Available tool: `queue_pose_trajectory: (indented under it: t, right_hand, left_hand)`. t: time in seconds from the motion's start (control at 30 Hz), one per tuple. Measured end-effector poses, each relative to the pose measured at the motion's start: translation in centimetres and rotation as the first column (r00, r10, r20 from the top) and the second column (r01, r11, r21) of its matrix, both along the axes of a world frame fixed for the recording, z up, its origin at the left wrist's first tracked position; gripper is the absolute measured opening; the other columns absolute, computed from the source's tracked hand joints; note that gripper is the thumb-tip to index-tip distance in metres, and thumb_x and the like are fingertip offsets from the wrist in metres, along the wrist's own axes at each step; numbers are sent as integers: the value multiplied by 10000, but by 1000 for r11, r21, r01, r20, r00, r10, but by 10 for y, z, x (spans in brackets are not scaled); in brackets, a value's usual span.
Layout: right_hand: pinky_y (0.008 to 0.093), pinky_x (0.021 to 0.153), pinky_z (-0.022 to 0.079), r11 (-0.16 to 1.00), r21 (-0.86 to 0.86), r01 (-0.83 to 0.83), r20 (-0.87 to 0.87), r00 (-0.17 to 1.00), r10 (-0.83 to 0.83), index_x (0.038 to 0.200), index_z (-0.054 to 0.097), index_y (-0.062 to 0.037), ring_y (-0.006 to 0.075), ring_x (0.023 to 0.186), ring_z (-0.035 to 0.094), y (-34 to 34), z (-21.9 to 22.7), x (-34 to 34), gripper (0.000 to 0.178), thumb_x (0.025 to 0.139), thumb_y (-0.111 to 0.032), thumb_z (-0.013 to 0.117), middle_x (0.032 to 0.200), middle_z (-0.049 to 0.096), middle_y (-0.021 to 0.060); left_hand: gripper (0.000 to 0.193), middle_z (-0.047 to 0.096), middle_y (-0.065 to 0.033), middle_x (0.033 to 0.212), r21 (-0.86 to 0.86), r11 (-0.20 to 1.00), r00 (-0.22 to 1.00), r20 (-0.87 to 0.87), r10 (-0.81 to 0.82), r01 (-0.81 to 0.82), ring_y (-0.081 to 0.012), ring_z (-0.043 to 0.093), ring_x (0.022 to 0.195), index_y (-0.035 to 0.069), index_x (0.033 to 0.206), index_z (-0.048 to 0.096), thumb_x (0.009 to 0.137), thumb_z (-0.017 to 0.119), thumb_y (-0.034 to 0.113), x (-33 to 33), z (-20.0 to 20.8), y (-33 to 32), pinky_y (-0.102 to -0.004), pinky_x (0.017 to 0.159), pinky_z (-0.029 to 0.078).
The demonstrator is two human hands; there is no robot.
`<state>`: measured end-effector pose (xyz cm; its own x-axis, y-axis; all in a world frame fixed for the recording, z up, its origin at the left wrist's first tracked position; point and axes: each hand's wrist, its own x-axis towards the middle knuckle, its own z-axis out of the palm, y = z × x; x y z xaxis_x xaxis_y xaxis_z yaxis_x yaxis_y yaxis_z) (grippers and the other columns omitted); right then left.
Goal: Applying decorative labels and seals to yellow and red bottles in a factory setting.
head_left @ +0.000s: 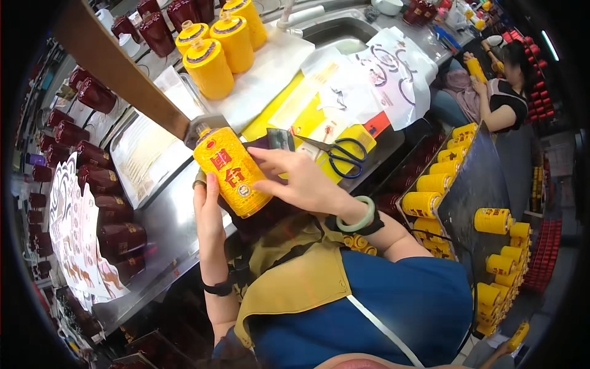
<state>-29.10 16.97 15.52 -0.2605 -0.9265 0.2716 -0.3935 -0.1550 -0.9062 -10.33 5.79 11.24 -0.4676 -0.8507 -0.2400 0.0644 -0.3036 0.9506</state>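
A yellow textured bottle [230,172] with red characters and a round emblem lies tilted in front of me, its clear neck toward a metal fitting [206,125]. My left hand [210,218] holds it from the left side; the thumb lies along the edge and the other fingers are partly hidden. My right hand [301,181] reaches in from the right with its fingers spread, touching the bottle's right side. Just beyond that hand, blue-handled scissors [345,156] rest on yellow sheets [335,175].
Several yellow bottles [209,69] stand on white paper behind. Dark red bottles [101,172] and decal sheets [74,227] line the left. A wooden bar [123,67] slants overhead. More decal sheets [399,74] lie near the sink [341,27]. A crate of yellow bottles [433,184] and a person [491,92] are right.
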Motion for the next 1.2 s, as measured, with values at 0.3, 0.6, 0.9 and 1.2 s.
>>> queue_pose_trajectory:
  t: [0.3, 0.6, 0.9, 1.2]
  right_hand:
    - [379, 736, 552, 803, 259, 536, -473, 795, -378, 969, 705, -22, 279, 831, 701, 85, -8, -99, 246, 817, -184, 812, 908, 698, 104]
    - [408, 827, 537, 794, 385, 470, -524, 820, -231, 1036, 680, -14, 319, 921, 669, 105, -30, -116, 318, 787, -165, 806, 964, 680, 137]
    - [369, 748, 566, 805, 500, 319, -319, 932, -172, 974, 649, 54, 287, 772, 693, 103, -1, -121, 259, 789, -105, 735, 875, 681, 162]
    - [332, 692, 542, 846, 362, 391, -120, 920, -374, 1003, 574, 35, 207, 744, 697, 8, -34, -72, 347, 851, -158, 819, 831, 708, 120]
  left_hand:
    - [378, 606, -33, 1305, 9, 993, 993, 3, 119, -119, -140, 563, 1200, 51, 1378, 525, 1084, 522, 288, 12, 5, 11, -335, 1015, 434]
    - [420, 569, -80, 1369, -121, 982, 987, 52, 152, -145, -176, 538, 1260, 34, 1409, 498, 1088, 504, 305, 7, 12, 17, -392, 1069, 420]
    - [465, 485, -178, 1493, -353, 916, 971, 64, 230, -194, -277, 530, 1322, -12, 1480, 421, 1087, 484, 229, 12, 20, 15, -425, 1102, 438]
    - [448, 478, -183, 1503, -539, 817, 957, 67, 284, -205, -277, 502, 1339, -14, 1464, 418, 1056, 516, 145, -5, 34, 33, -433, 1102, 420]
